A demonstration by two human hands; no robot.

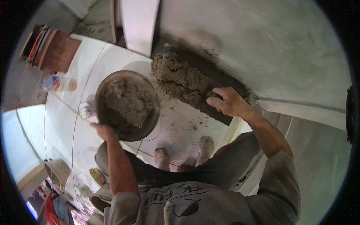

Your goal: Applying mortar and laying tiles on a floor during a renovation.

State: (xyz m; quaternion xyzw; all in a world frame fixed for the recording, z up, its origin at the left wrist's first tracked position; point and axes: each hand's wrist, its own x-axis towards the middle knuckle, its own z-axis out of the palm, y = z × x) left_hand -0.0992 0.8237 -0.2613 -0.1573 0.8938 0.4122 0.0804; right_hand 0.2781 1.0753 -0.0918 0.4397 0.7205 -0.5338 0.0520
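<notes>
My right hand (pixel 228 103) is closed round the dark handle of a long rectangular plastering float (pixel 221 112). A thick, cracked heap of wet grey-brown mortar (pixel 180 80) covers the float's far left part. My left hand (pixel 105 132) grips the near left rim of a round dark pan (pixel 100 112), tilted a little, its fingers partly hidden. Inside the pan lies more mortar (pixel 129 103). The pan is beside the float's loaded end, over the white tiled floor (pixel 112 56).
A grey plastered wall (pixel 285 48) rises at the right. A pale board (pixel 138 22) stands at the back. Far left are a stack of brown panels (pixel 60 50) and a clear bottle (pixel 50 83). A bucket (pixel 58 170) lies lower left. My feet (pixel 204 150) are between pan and wall.
</notes>
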